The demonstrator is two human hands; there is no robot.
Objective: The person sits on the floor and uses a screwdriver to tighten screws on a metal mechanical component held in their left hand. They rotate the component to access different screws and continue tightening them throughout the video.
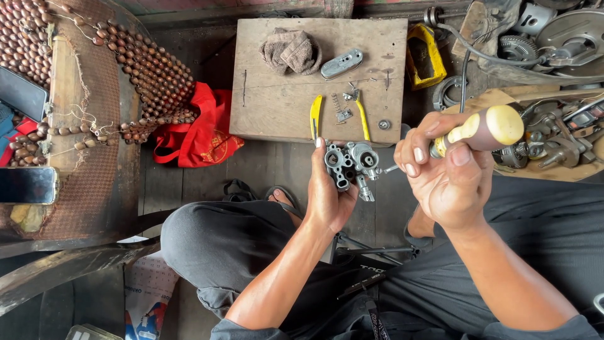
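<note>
The small grey metal casting (350, 165), full of round bores, sits upright in my left hand (328, 195), held over my lap just in front of the wooden board (277, 107). My left forearm comes up from below between my knees, wrist bent back, fingers curled around the near side of the casting with the thumb pressed on its left edge. My right hand (440, 182) is raised beside it, forearm slanting in from the lower right, all fingers wrapped tightly round the handle of one screwdriver (484, 130), its cream and brown grip pointing up and right; the thin shaft reaches left to touch the casting's right side.

On the board behind lie one pair of yellow-handled pliers (340, 115), opened wide, one small spring (335, 104) between the handles, one washer (384, 124), one silvery metal cover (341, 63) and one folded brown rag (290, 50). To the left lies a red bag (201, 135), beside a beaded seat mat (151, 69). A tray of metal parts (553, 141) stands at the right.
</note>
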